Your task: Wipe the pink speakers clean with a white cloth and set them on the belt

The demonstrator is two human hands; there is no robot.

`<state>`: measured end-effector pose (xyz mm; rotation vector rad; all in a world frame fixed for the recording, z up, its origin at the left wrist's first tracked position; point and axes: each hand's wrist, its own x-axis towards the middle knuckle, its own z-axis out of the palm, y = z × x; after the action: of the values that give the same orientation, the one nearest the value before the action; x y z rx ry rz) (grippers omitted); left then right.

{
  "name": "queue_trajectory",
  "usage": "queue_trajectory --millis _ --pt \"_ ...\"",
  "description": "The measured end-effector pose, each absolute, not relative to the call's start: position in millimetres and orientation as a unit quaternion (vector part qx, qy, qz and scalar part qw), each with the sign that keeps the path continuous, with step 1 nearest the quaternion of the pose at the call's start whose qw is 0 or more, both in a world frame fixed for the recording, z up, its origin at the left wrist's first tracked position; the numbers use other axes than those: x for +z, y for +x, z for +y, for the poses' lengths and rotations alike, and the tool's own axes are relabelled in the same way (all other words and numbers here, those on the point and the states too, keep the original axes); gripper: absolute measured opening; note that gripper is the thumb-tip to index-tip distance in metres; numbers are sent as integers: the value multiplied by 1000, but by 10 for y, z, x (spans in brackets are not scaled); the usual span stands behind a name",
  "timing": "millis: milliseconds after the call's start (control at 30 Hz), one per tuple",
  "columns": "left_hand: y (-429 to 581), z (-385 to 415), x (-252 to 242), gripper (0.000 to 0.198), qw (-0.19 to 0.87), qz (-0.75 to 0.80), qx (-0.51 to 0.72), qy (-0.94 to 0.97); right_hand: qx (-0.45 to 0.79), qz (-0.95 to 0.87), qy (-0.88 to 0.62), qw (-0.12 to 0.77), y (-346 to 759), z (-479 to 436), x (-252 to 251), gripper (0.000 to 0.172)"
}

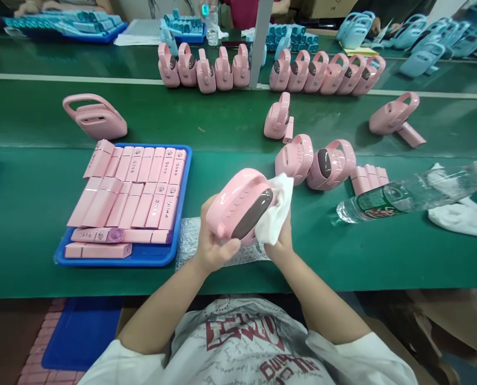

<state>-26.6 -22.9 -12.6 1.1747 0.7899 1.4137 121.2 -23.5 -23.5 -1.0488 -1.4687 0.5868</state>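
Long green workbench [30, 224] w/ white stripe [62, 78], grey post [258, 37] behind.

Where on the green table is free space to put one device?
Free: table left of the blue tray; the strip between tray and far row; the front edge below the bottle. Crowded: right of the held device.

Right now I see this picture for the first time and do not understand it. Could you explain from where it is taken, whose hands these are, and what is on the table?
There is no machine here. The single picture comes from a camera on a person's head, looking down at their own two hands. The left hand grips a pink handled device with a dark oval panel; the right hand presses a white cloth against it. On the green table are a blue tray of pink flat parts, more pink devices, and a clear plastic bottle.
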Motion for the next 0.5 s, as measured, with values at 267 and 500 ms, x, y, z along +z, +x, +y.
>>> queue_trajectory --millis 267,500 --pt "-180 -128 -31 40 609 349 558 442 362 -634 -535 425 1270 -36 -57 61" --pt "-193 39 54 27 642 421 597 234 129 -786 -543 267 922 -309 -46 49"
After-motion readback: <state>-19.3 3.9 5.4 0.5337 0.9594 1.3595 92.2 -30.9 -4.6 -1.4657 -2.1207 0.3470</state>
